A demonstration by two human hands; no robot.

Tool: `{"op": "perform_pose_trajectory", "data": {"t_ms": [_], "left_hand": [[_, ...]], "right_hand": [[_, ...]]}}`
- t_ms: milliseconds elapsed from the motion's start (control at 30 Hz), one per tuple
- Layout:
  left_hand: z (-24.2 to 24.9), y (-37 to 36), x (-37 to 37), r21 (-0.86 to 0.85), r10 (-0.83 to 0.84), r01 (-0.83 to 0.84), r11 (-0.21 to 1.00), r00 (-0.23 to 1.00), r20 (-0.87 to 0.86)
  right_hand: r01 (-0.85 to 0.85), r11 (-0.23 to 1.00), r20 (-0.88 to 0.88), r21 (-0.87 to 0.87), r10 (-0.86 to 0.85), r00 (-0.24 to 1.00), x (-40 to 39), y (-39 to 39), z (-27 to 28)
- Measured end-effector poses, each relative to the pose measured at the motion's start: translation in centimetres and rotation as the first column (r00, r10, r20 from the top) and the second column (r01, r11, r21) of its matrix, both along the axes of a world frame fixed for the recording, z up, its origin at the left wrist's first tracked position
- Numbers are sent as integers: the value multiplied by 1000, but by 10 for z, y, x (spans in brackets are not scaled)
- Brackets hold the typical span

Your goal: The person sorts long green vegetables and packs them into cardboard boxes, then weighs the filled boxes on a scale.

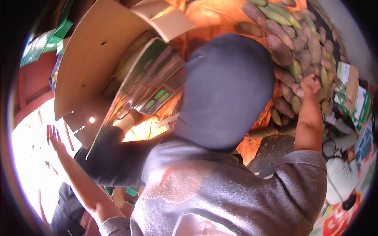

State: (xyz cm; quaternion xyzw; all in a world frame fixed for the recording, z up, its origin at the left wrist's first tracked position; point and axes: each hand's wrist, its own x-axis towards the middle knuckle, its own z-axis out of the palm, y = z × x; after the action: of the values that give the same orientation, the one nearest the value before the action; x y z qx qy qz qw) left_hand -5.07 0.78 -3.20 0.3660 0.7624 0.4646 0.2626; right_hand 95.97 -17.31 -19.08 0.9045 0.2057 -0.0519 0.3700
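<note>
My right hand (pixel 311 83) reaches into a heap of sweet potatoes (pixel 302 55) at the upper right. Its fingers are bent around a pinkish sweet potato (pixel 298 91), partly covered by the hand. Reddish-purple roots and longer greenish ones lie mixed around it. On the far left, my left hand (pixel 56 142) is held out against bright light, fingers stretched and nothing in them. A tall open cardboard box (pixel 88 55) stands beyond that hand. Between the box and my raised knee (pixel 228 86) is a scale (pixel 157 96) with lit green displays.
An orange sheet (pixel 210 15) lies under the heap. Another person (pixel 340 177) in a light top is at the right, near green-and-white cartons (pixel 360 104). Dark trousers (pixel 65 208) of someone show at the lower left. A cardboard flap (pixel 173 25) juts out near the scale.
</note>
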Motion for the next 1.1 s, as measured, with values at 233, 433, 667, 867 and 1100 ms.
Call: {"op": "perform_pose_trajectory", "data": {"t_ms": [233,433,667,867,1100], "left_hand": [[17,5,69,6,61,-61,998,995,-75],[22,24,86,91,4,1,996,999,-54],[48,39,130,183,-190,193,964,981,-30],[61,54,147,156,-450,447,881,893,-18],[44,62,169,11,-710,721,693,685,-164]], "right_hand": [[48,999,-51,22,-46,998,28,1,-15],[84,968,-165,236,-46,985,120,0,-19],[765,370,-806,528,-67,589,86,8,49],[901,279,-930,331,259,261,44,55,97],[681,499,-709,535,704,41,-202,152,241]]}}
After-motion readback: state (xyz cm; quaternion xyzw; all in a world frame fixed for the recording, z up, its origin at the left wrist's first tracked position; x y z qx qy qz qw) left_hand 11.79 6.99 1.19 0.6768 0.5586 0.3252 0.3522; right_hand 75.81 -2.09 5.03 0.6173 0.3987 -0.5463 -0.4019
